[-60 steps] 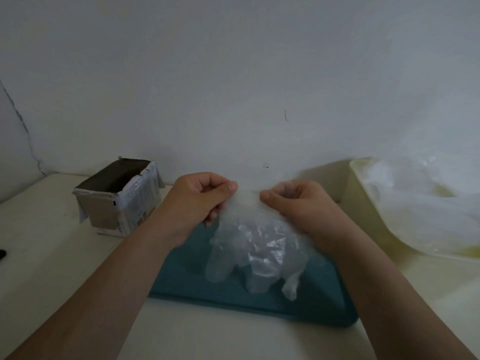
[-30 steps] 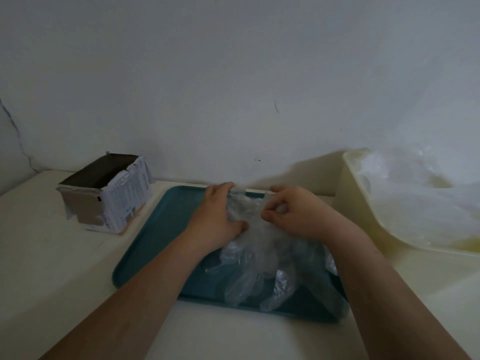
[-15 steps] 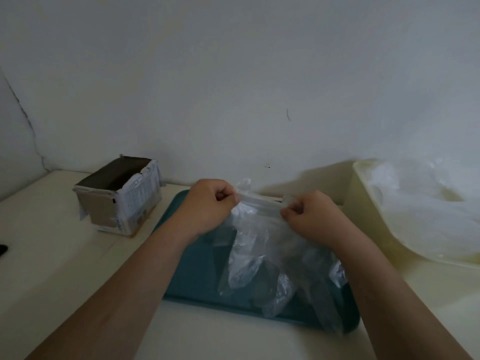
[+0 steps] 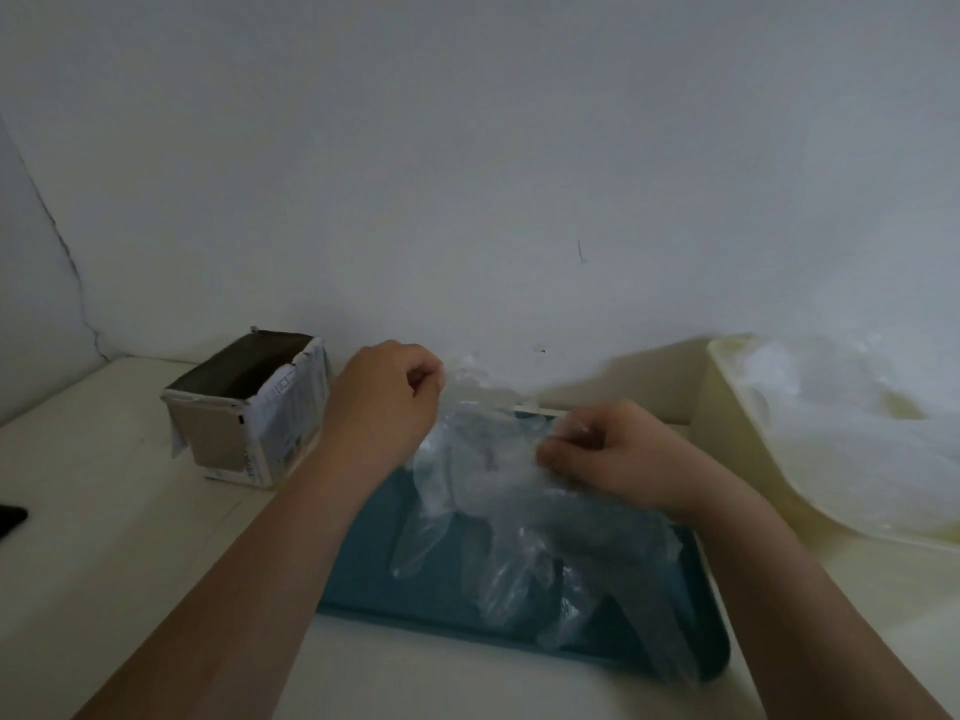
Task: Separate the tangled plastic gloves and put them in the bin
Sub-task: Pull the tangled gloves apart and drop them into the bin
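Gloves (image 4: 488, 475) above the tray (image 4: 363, 563) now stretch wider: your left hand (image 4: 384, 402) has lifted, your right hand (image 4: 613, 454) stayed low, fingers of both pinching plastic, so the layers seem to be parting.

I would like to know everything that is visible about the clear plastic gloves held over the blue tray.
The plastic gloves are thin, clear, wrinkled film, bunched together so that their number cannot be told. The left hand pinches the upper edge at one side and the right hand pinches it at the other, holding the bunch up over the teal tray. The glove fingers hang down toward the tray; whether they touch it is unclear.
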